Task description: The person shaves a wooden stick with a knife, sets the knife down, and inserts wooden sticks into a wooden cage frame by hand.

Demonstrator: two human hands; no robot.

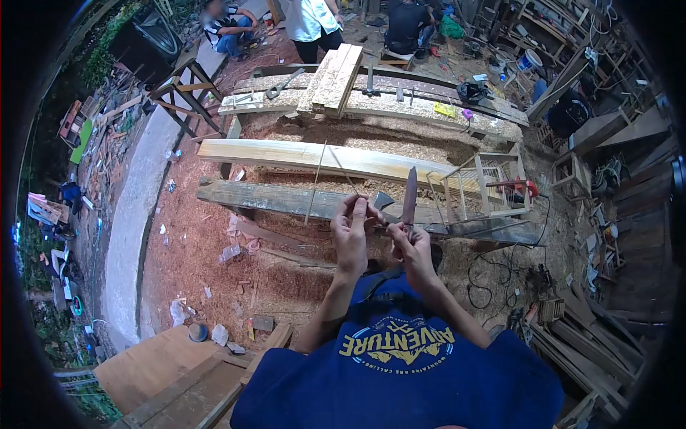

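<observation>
My left hand (350, 234) is closed, thumb and fingers pinching a thin wooden stick (344, 172) that slants up and away to the left. My right hand (414, 252) is wrapped round the handle of a knife (410, 196), its broad dark blade pointing upward. The two hands are close together in front of my blue shirt. Just beyond them, a dark metal piece like a hatchet head (384, 201) rests by the weathered beam (279, 199). Another thin stick (314, 186) leans across the beam and the pale plank (286, 151).
A cage-like wooden frame with thin bars (487, 187) stands at the right, a red-handled tool (525, 187) beside it. Thick timbers (339, 79) lie across the far bench. Several people are at the back. Shavings and a dark cable (486, 279) cover the ground.
</observation>
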